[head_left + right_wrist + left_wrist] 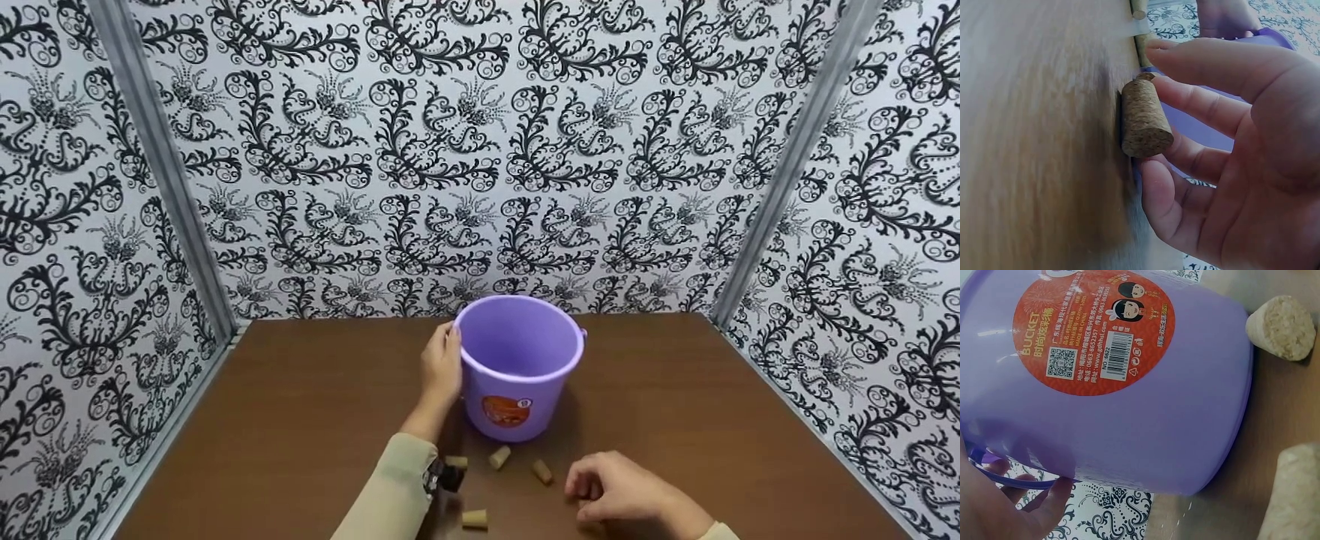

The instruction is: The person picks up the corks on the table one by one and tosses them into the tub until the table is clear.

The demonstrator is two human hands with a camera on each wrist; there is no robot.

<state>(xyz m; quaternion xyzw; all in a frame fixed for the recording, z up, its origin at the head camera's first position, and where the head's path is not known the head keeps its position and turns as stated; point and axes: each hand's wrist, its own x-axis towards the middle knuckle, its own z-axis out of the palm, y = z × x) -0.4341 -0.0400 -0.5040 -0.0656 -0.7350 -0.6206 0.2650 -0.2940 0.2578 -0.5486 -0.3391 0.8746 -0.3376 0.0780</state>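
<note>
A purple bucket (510, 409) with a red-orange label stands upright on the table. My left hand (441, 366) grips its left side at the rim; in the left wrist view the fingers (1053, 503) are by the bucket's thin handle (1022, 482). Low over the table at the right is my right hand (626, 487), its fingers bent around a tapered cork stopper (1145, 121) that lies on the tabletop. The thumb stands apart from that cork. Whether the fingertips touch it I cannot tell.
Several more corks lie in front of the bucket, among them one cork (500, 457) near its base, another cork (541, 472) toward my right hand and a third cork (474, 519) nearer me. Patterned panels (450, 165) wall the brown table (322, 390) at the back and sides.
</note>
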